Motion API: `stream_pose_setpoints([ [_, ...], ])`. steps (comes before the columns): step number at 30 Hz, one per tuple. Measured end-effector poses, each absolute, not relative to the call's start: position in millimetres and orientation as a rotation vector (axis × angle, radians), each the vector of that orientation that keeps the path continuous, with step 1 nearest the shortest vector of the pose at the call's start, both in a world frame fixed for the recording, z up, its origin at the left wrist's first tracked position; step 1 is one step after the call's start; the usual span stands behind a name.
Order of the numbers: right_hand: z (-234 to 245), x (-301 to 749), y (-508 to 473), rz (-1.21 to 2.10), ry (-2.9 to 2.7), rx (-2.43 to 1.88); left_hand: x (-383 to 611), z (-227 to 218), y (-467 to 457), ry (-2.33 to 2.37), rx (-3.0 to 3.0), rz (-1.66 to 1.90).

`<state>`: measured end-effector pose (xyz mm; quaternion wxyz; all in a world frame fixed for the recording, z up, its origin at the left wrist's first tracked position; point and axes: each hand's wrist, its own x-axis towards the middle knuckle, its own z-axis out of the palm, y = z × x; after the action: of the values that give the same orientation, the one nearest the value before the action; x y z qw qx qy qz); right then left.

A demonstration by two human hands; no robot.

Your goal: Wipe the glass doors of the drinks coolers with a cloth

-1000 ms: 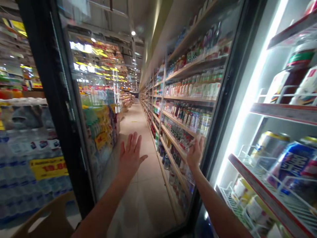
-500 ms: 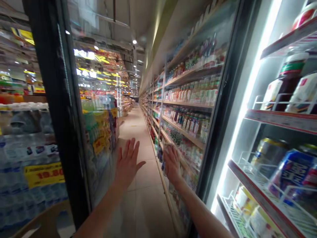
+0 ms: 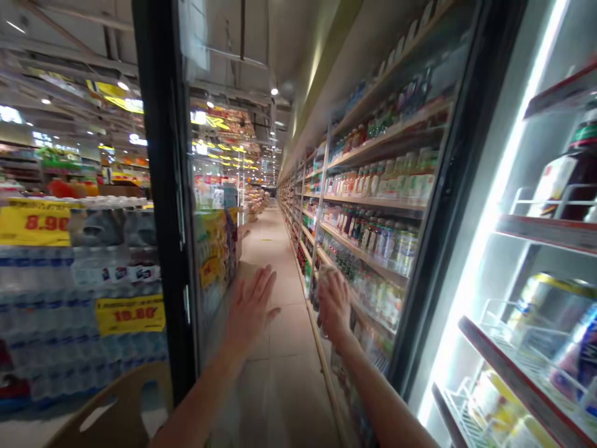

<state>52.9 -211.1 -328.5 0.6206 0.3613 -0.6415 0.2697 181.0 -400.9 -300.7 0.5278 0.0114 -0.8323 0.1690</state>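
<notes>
Before me stands the open glass door [image 3: 298, 361] of a drinks cooler, framed in black. My left hand [image 3: 252, 302] is raised flat at the pane, its fingers stretched and the thumb apart, with nothing in it. To its right, my right hand [image 3: 336, 305] is up at the same glass, fingers bent over a pale, crumpled cloth [image 3: 326, 274]. Only the cloth's edge shows above and beside the fingers; the rest is hidden beneath them. Through the pane appear an aisle and shelves of bottles [image 3: 373, 236].
At the right, lit cooler shelves [image 3: 550, 230] with wire guards hold bottles, cans and packs. Stacked packs of bottled water [image 3: 84, 311] with yellow price signs [image 3: 130, 315] stand left of the door frame [image 3: 163, 186]. A brown chair back [image 3: 125, 398] is low at the left.
My view has turned left, so the door and cooler sit further right and more of the water stack shows. Both hands stay at the glass, the right still with the cloth.
</notes>
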Motion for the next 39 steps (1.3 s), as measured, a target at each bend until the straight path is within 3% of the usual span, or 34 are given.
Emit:
stream_pose_setpoints([
  [4,-312.7,48.3,-210.3,0.800,-1.411,0.548,198.0,-305.7,-423.8,-1.979,0.062,0.403],
  [10,-320.7,75.3,-250.0,0.568,-1.483,0.967,198.6,-307.9,-425.2,-1.952,0.067,0.464],
  [17,-306.4,49.0,-212.7,0.829,-1.457,0.535,195.1,-307.8,-422.4,-1.925,0.077,0.459],
  [23,-321.1,62.9,-234.4,0.572,-1.510,0.954,191.4,-309.3,-423.8,-1.931,0.079,0.416],
  [28,-307.7,53.4,-228.5,0.852,-1.448,0.519,191.7,-309.2,-422.1,-1.943,0.096,0.419],
  [34,-316.2,68.6,-247.0,0.585,-1.521,0.960,191.9,-309.5,-422.7,-1.938,0.083,0.411],
  [39,-301.5,49.9,-218.7,0.859,-1.455,0.479,191.9,-311.6,-422.4,-1.948,0.097,0.419],
])
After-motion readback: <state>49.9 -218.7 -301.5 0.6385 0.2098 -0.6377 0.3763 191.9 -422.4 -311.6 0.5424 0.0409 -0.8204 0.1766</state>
